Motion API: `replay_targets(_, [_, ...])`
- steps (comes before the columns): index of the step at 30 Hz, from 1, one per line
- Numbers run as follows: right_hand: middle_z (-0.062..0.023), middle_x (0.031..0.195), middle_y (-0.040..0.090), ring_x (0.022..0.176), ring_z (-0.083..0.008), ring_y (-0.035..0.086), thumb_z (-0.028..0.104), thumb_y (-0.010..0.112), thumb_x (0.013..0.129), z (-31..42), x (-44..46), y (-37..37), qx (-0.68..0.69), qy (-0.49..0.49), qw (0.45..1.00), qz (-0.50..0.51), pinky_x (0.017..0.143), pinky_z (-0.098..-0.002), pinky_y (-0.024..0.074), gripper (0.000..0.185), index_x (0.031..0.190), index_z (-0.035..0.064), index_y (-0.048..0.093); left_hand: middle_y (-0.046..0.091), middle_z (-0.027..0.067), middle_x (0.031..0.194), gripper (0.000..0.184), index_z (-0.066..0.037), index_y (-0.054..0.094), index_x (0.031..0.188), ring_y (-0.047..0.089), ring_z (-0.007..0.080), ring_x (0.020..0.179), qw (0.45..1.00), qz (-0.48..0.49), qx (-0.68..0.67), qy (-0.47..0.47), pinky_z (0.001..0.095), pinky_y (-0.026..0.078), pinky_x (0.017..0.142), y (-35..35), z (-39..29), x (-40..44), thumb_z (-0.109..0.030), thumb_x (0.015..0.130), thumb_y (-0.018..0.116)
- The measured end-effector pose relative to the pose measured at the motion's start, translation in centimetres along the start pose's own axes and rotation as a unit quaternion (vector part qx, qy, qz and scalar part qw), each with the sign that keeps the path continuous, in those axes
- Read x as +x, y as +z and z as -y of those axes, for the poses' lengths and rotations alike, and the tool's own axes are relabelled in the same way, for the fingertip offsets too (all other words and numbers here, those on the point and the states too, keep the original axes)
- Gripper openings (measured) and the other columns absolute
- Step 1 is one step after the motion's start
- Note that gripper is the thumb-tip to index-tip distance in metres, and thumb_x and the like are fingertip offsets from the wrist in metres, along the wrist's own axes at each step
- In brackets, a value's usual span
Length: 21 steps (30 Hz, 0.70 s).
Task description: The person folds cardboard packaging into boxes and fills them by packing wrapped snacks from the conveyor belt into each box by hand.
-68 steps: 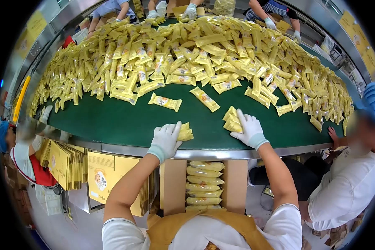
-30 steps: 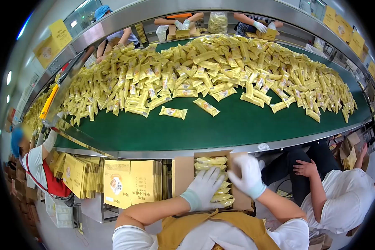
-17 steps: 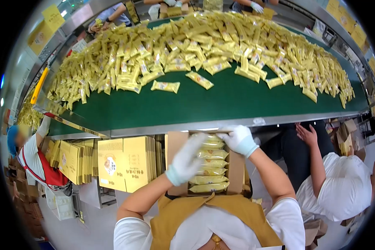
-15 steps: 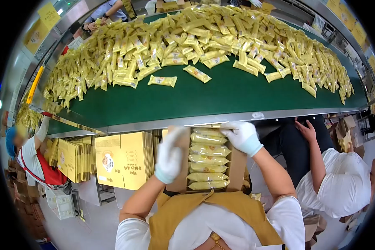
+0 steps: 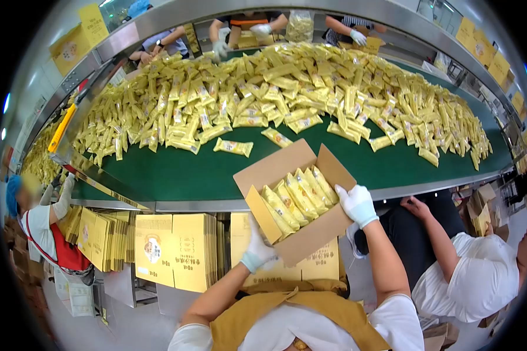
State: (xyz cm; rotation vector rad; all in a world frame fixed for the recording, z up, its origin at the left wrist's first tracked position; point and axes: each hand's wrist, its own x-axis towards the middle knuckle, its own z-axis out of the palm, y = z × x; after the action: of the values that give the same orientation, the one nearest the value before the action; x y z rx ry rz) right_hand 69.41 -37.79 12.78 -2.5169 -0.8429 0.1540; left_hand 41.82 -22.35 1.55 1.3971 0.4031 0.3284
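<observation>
An open cardboard box (image 5: 313,238) is held up between my two gloved hands, its flaps spread and its body turned at a slant. Inside stands a row of yellow snack packets (image 5: 301,198). My left hand (image 5: 259,249) grips the near left corner; part of its fingers is hidden by the box. At the right end, my right hand (image 5: 357,205) is closed on the box edge, thumb near the rim. The far flap overlaps the front part of the green belt (image 5: 181,181) in view.
A long heap of yellow packets (image 5: 263,88) covers the belt. Stacked flat yellow cartons (image 5: 175,248) stand below its metal edge. One person in white (image 5: 474,269) sits close on my right; another in a red apron (image 5: 67,248) is at left. Several co-workers' arms show across the belt.
The box has risen from against my body toward the belt and turned at a slant. My left hand moved down to its near corner. The view has tilted up, showing more co-workers.
</observation>
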Motion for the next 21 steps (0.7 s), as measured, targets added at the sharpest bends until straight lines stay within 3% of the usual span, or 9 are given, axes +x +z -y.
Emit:
replay_targets(4, [-0.0176,0.065,0.058,0.061,-0.0383,0.059,0.023,0.061,0.095,-2.0,0.0,0.2,-0.057,-0.277,0.955,-0.094,0.053,-0.0494,0.0441,0.024,0.084,0.0028,0.07,0.019,0.0203,0.16,0.129,-0.005,-0.02,0.156,0.033,0.029,0.143,0.99,-0.031,-0.125,0.057,0.0403,0.034,0.114,-1.3,1.9,3.3,-0.008,0.077,0.083])
replay_targets(8, [-0.0204,0.069,0.054,0.063,-0.0329,0.056,0.02,0.053,0.095,3.2,0.4,-5.2,0.29,-0.179,0.937,-0.075,0.058,-0.0399,0.0422,0.03,0.081,-0.0052,0.059,0.032,0.0176,0.156,0.113,-0.002,0.003,0.157,0.04,0.0271,0.14,0.989,-0.054,-0.049,0.127,0.0421,0.033,0.117,-3.6,-5.4,7.0,-0.011,0.078,0.084])
replay_targets(10, [-0.0093,0.082,0.059,0.073,-0.0185,0.051,0.036,0.042,0.1,5.5,2.3,-7.9,0.409,-0.171,0.895,-0.053,0.068,-0.0329,0.0414,0.044,0.09,-0.0042,0.056,0.043,0.015,0.15,0.094,-0.001,0.022,0.154,0.048,0.0252,0.133,0.972,-0.04,0.131,0.19,0.042,0.037,0.115,-6.8,-9.1,9.7,-0.012,0.082,0.081])
replay_targets(12, [-0.0181,0.118,0.068,0.109,-0.027,0.063,0.038,0.038,0.102,7.4,6.3,-9.5,0.44,-0.235,0.859,-0.111,0.098,-0.0379,0.0469,0.058,0.121,-0.0118,0.06,0.046,0.0144,0.146,0.084,-0.001,0.027,0.151,0.05,0.0248,0.13,0.948,-0.043,0.214,0.232,0.0412,0.04,0.111,-9.2,-14.6,13.4,-0.014,0.085,0.077])
replay_targets(15, [-0.02,0.149,0.048,0.139,-0.027,0.043,0.031,0.039,0.104,14.6,12.9,-14.3,0.531,-0.358,0.763,-0.089,0.117,-0.0374,0.0294,0.058,0.144,-0.0102,0.044,0.05,0.0134,0.141,0.071,0.0,0.035,0.146,0.053,0.0241,0.124,0.882,-0.09,0.299,0.352,0.04,0.044,0.105,-12.8,-24.8,21.0,-0.018,0.089,0.072])
replay_targets(17, [-0.0174,0.149,0.049,0.137,-0.0244,0.045,0.03,0.039,0.106,18.7,17.7,-17.9,0.472,-0.452,0.744,-0.139,0.116,-0.0346,0.0307,0.056,0.146,-0.0099,0.041,0.053,0.0128,0.138,0.062,0.0,0.04,0.143,0.056,0.0237,0.121,0.803,-0.146,0.349,0.46,0.0392,0.047,0.101,-15.0,-32.1,25.7,-0.021,0.092,0.069])
replay_targets(18, [-0.0152,0.132,0.061,0.127,-0.0294,0.055,0.011,0.05,0.099,19.8,21.6,-19.0,0.347,-0.521,0.739,-0.25,0.107,-0.0405,0.042,0.039,0.135,-0.0033,0.054,0.055,0.0125,0.137,0.058,0.0,0.043,0.142,0.057,0.0235,0.119,0.753,-0.173,0.372,0.514,0.0389,0.048,0.099,-16.1,-35.8,27.7,-0.022,0.093,0.067])
replay_targets(20, [-0.021,0.127,0.061,0.119,-0.0393,0.056,0.003,0.051,0.094,22.5,26.8,-21.8,-0.035,-0.591,0.593,-0.545,0.103,-0.043,0.0452,0.031,0.124,0.0022,0.06,0.058,0.0119,0.133,0.051,0.0,0.048,0.138,0.059,0.023,0.115,0.662,-0.213,0.398,0.597,0.0381,0.051,0.095,-17.8,-42.1,31.2,-0.025,0.096,0.063])
replay_targets(21, [-0.0192,0.127,0.061,0.117,-0.0374,0.057,0.002,0.05,0.094,24.0,26.7,-22.5,0.045,-0.577,0.695,-0.428,0.102,-0.0428,0.0452,0.032,0.124,0.0016,0.059,0.059,0.0115,0.132,0.048,0.0,0.05,0.137,0.06,0.0228,0.113,0.645,-0.22,0.398,0.614,0.0377,0.052,0.093,-18.2,-44.5,32.6,-0.026,0.098,0.062])
